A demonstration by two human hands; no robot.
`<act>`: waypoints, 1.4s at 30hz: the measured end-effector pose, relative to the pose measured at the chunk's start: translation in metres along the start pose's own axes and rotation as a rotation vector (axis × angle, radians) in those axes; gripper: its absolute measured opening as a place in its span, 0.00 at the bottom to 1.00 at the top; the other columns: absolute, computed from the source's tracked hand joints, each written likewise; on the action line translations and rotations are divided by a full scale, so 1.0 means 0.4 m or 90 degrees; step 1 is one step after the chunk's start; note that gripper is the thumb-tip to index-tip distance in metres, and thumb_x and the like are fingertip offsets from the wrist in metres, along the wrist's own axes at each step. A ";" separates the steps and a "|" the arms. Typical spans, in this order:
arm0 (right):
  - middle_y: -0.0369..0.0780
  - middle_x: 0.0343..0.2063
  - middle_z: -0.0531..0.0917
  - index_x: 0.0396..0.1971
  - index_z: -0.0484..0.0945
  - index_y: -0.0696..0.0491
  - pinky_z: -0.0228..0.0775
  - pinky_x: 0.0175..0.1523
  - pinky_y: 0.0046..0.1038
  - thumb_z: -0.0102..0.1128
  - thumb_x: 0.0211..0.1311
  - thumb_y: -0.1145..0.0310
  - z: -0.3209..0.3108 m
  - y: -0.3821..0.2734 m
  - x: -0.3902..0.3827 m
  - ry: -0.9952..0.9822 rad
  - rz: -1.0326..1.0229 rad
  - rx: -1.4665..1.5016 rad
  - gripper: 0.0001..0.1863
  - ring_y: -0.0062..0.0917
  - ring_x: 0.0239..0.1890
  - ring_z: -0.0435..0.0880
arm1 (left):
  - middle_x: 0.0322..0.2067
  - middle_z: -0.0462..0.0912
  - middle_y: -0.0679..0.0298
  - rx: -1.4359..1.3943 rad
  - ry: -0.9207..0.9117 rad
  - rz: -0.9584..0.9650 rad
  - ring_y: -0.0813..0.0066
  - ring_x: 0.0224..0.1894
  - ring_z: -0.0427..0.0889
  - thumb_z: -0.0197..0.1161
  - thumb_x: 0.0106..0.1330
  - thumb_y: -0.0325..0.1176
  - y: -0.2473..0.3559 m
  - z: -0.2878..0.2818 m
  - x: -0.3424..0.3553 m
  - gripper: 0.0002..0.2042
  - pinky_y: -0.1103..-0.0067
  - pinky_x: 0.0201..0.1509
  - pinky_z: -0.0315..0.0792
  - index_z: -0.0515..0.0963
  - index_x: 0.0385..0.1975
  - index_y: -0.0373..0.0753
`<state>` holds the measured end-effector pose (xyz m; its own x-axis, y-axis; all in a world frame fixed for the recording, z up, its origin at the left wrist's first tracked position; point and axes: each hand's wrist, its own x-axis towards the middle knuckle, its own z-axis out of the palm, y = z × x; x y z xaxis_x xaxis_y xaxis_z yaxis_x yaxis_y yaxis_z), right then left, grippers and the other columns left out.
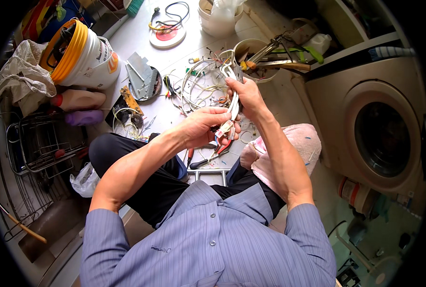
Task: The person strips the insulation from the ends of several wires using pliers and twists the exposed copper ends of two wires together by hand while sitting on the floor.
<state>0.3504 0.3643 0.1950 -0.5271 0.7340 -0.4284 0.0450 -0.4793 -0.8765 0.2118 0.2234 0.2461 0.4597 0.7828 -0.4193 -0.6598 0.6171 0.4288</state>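
Note:
My right hand (249, 99) is closed around a folded bundle of white cable (228, 71), which stands up past its fingers. A grey strip shows beside the cable there; what it is I cannot tell. Lower down, my left hand (207, 125) pinches the same bundle near its end, where pale plug connectors (226, 128) and thin coloured wires hang. Below the hands lies a hand tool with red and black handles (208, 161), partly hidden. Just beyond, a loose tangle of pale wires (193, 91) spreads over the white floor among small scraps.
A white bucket with a yellow rim (91, 60) stands at left, near a wire rack (45, 153). A bin of tools (253, 50) is ahead. To the right is a front-loading washing machine (356, 91). A pink towel (294, 148) covers my right knee.

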 end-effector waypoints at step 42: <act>0.32 0.19 0.79 0.31 0.77 0.54 0.67 0.23 0.18 0.66 0.62 0.68 0.017 -0.051 -0.020 -0.059 0.042 -0.002 0.07 0.15 0.17 0.74 | 0.26 0.80 0.58 0.628 0.052 0.124 0.63 0.29 0.82 0.59 0.62 0.28 -0.095 0.009 0.062 0.11 0.69 0.33 0.75 0.72 0.43 0.34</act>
<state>0.3482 0.3649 0.2178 -0.5996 0.6532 -0.4624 0.0843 -0.5230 -0.8481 0.2504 0.2196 0.2224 0.3293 0.8922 -0.3090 0.0852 0.2979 0.9508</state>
